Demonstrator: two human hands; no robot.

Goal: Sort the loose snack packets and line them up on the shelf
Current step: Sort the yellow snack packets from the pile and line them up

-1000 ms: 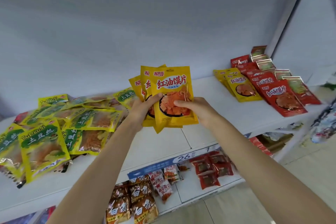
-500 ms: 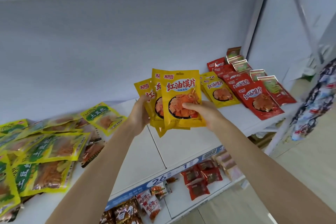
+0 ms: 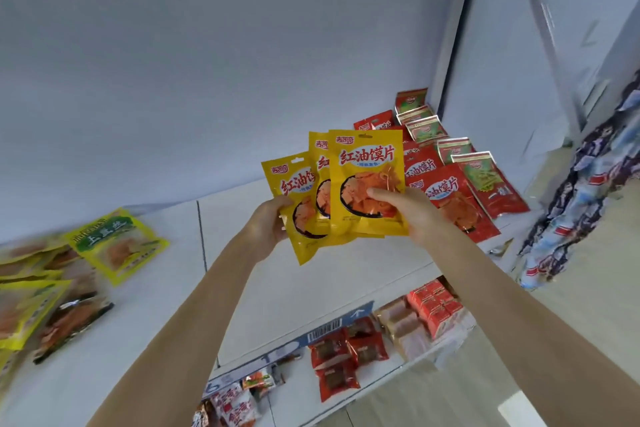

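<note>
While both hands hold the fan of yellow packets (image 3: pixel 363 184) up in front of the shelf, the whole bundle has travelled to the right over the last second. The left hand (image 3: pixel 268 224) grips the back packets from the left edge, fingers curled behind them. The right hand (image 3: pixel 407 210) pinches the front packet at its lower right corner, thumb lying across the printed picture. Three packets show, overlapped and upright, clear of the shelf (image 3: pixel 346 270) below.

A moment ago the fan hung over the middle of the shelf, with the green and yellow packets (image 3: pixel 116 243) close on the left. Now that heap sits well off to the left, and the fan overlaps the view of the red packets (image 3: pixel 446 198) lined up at the right end. The yellow row that lay beside the red one earlier is hidden behind the held packets.

That suggests the sorting step is finished for this batch, and they are being brought to join their own kind beside the red row.
</note>
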